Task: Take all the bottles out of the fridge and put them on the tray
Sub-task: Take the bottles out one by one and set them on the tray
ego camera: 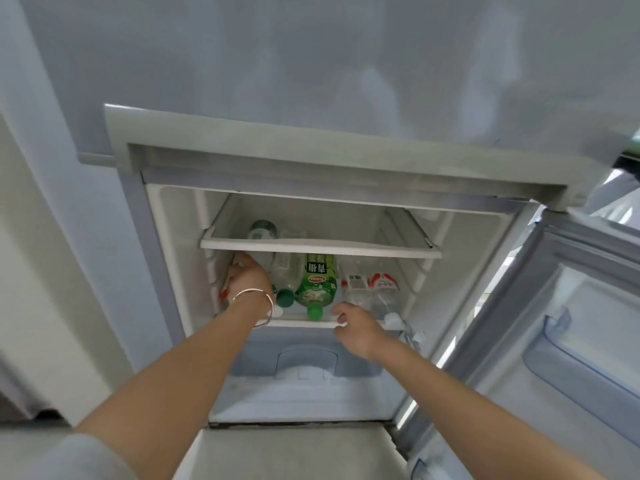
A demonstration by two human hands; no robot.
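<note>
The fridge stands open with several bottles lying on its lower shelf (298, 323). My left hand (250, 276), with a silver bracelet on the wrist, is closed over a red-and-white labelled bottle (229, 279) at the shelf's far left. Beside it lie a clear bottle with a green cap (284, 285) and a green tea bottle (317, 284). A clear water bottle with a red-and-white label (372, 289) lies at the right. My right hand (356, 329) hovers at the shelf's front edge, fingers loosely curled, holding nothing. Another bottle (262, 230) shows through the upper glass shelf (320, 248).
The fridge door (568, 327) hangs open to the right with a clear door bin. A pale drawer (306, 365) sits under the lower shelf. A white wall runs along the left. No tray is in view.
</note>
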